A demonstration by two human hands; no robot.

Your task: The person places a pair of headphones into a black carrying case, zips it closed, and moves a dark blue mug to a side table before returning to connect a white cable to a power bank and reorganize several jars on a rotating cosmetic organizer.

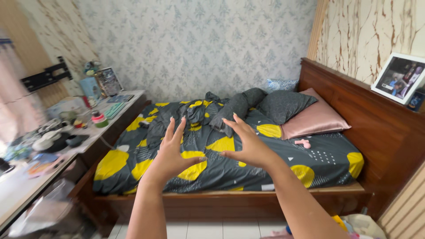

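Both hands hovering above bed (230, 177): left hand (173, 152) and right hand (248, 140) spreading fingers wide, gripping nothing, crumpled blanket (199, 116) lying beyond.

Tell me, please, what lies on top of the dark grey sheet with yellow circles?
On the dark grey sheet with yellow circles: a crumpled matching blanket, grey pillow, pink pillow, small pink object. The mattress beneath is covered.

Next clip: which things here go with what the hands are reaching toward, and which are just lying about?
In hand:
left hand, open, holding nothing
right hand, open, holding nothing
grey bedsheet with yellow circles
crumpled grey blanket

Lying about:
dark grey pillow
pink pillow
small pink toy
white-framed photo
cluttered white side table
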